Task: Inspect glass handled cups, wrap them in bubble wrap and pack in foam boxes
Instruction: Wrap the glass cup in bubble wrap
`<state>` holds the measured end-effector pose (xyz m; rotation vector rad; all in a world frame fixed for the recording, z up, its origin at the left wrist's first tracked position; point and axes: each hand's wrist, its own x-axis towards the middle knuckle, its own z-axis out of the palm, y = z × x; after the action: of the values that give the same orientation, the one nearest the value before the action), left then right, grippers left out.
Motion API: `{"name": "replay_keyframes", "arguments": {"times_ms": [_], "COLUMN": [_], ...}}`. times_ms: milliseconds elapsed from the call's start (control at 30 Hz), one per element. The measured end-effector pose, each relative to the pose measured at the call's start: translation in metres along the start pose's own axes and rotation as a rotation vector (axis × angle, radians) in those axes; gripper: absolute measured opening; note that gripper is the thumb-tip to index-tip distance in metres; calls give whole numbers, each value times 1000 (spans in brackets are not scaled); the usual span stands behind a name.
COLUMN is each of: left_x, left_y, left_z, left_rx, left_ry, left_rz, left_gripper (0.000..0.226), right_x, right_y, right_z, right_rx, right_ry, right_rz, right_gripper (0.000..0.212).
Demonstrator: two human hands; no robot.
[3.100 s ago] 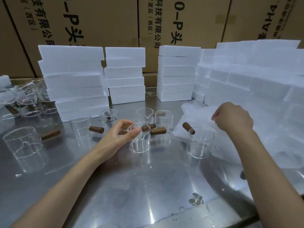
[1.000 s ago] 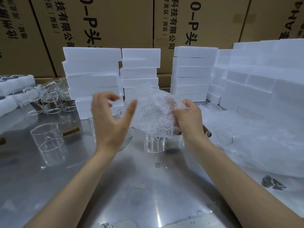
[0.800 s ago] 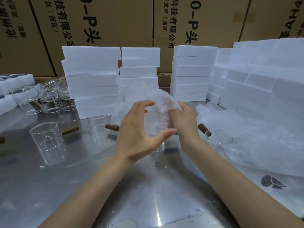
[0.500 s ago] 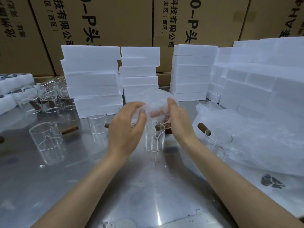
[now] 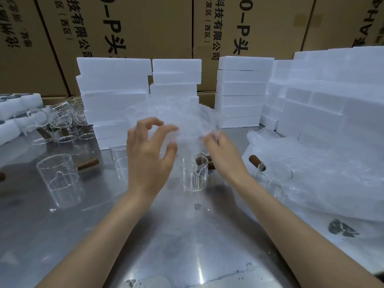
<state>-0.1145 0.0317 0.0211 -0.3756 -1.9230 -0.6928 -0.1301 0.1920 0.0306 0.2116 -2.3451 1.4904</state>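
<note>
Bubble wrap raised over the steel table, my right hand pinching its edge, my left hand at 9 o'clock, fingers curled apart, cup below.

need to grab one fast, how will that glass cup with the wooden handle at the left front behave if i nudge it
The glass cup would probably slide on the smooth steel table rather than tip, standing upright on a flat base. Its thin clear walls look fragile. The side handle may make it pivot.

Both forearms are bare to the hands, with no sleeves, gloves, rings or watch.
</note>
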Motion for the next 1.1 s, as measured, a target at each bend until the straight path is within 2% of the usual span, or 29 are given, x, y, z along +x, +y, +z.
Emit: {"name": "replay_keyframes", "arguments": {"times_ms": [100, 167, 300, 467, 667, 767, 900, 1100], "left_x": [-9, -8, -6, -8, -7, -7, -6, -4], "left_y": [-10, -15, -21, -20, -24, -22, -21, -24], "left_z": [7, 6, 6, 7, 7, 5, 4, 1], "left_rx": [124, 130, 87, 30, 62, 52, 23, -22], "left_ry": [-116, -112, -132, -125, -125, -133, -96, -61], "left_rz": [-127, -193, -217, -327, -396, -408, -391, -403], "left_gripper": [14, 13, 18, 13, 7, 3, 5, 14], "right_x": [2, 2, 3, 3, 4, 6, 8, 3], "right_y": [0, -2, -3, 5, 7, 2, -2, -8], "right_z": [-10, -17, -26, -23, -24, -23, -22, -34], "right_rx": [-59, -100, -438, -745, -813, -688, -237, 350], "right_ry": [-33, 39, 174, -12, -245, -394, -461, -765], "right_rz": [82, 76, 85, 148, 110, 46, 140, 148], "right_gripper": [22, 21, 20, 33, 44, 43, 46, 31]}}
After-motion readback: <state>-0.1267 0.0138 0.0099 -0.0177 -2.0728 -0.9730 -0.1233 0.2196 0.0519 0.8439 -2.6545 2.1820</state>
